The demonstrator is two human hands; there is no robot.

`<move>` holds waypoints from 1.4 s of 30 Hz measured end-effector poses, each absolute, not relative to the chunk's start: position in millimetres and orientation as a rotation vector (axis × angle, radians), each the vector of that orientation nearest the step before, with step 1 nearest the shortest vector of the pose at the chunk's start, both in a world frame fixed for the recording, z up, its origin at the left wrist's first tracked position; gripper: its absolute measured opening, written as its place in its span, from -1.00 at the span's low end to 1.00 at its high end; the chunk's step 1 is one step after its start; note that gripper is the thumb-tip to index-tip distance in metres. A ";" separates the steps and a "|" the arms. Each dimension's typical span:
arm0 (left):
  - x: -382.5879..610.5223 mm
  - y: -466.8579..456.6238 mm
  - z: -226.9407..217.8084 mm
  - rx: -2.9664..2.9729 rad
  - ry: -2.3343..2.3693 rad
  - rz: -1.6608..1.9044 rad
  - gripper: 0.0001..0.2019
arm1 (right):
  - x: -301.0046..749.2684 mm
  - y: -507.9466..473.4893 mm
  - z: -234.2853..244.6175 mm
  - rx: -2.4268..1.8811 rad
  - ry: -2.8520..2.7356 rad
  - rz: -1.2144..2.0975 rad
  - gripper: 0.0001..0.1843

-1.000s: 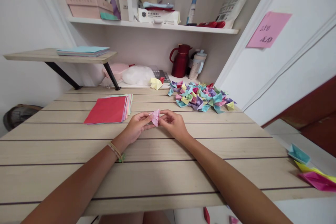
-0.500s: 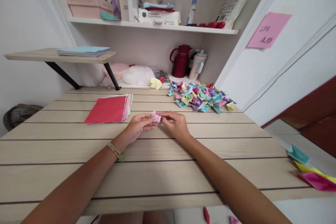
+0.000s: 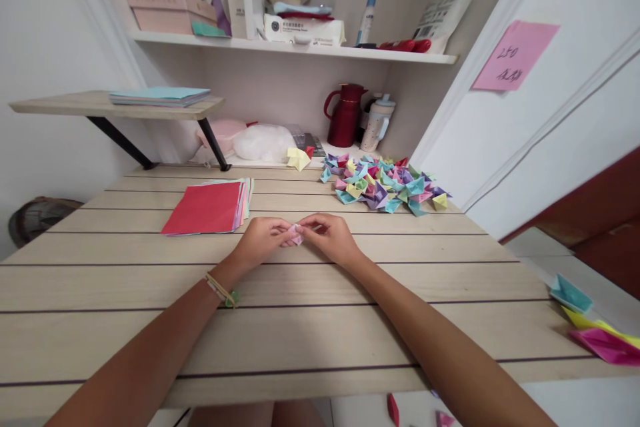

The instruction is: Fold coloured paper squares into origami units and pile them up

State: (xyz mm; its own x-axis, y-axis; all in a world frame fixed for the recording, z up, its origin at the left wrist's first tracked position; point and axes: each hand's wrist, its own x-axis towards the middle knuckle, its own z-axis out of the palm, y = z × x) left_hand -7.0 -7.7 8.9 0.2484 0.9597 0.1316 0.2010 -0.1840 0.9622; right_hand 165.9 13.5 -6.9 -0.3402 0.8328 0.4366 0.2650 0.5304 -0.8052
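A small folded piece of pink paper [image 3: 296, 235] is pinched between my two hands above the middle of the table. My left hand [image 3: 265, 238] grips its left side, and the fingers cover part of it. On the other side, the fingertips of my right hand [image 3: 330, 235] are closed on the paper. To the left lies a stack of square paper sheets [image 3: 203, 208] with a red sheet on top. Beyond my right hand is a heap of folded paper boats [image 3: 380, 183] in many colours.
A yellow folded paper [image 3: 299, 159] lies at the back. More paper boats [image 3: 600, 340] sit at the right edge. A raised wooden shelf [image 3: 65, 103] on black brackets holds blue sheets [image 3: 159, 97]. A red jug [image 3: 345, 117] and a tumbler [image 3: 377, 123] stand at the back.
The pink paper has turned and dropped slightly between my fingers. My left hand has rolled over, its back now more upward, and both hands have drawn closer together.
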 end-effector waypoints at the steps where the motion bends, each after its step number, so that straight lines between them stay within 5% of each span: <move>1: -6.9 -7.8 8.3 1.596 1.112 1.033 -0.85 | 166.6 13.8 -6.8 -0.911 -1.874 0.784 -0.83; 23: -6.2 -3.9 5.3 1.802 1.087 1.086 -0.87 | 183.6 14.9 9.3 -0.943 -2.144 0.694 -0.96; 42: -5.9 -3.0 3.0 1.110 0.990 1.285 -0.83 | 171.9 11.3 7.4 -0.876 -1.925 0.879 -0.99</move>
State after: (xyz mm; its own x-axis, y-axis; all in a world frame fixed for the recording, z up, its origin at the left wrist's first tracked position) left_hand -5.9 -3.0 3.0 0.0569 0.9973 0.0465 -0.2100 -0.0336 0.9771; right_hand 171.9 11.3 7.4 -0.4164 0.8219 0.3887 0.2449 0.5131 -0.8227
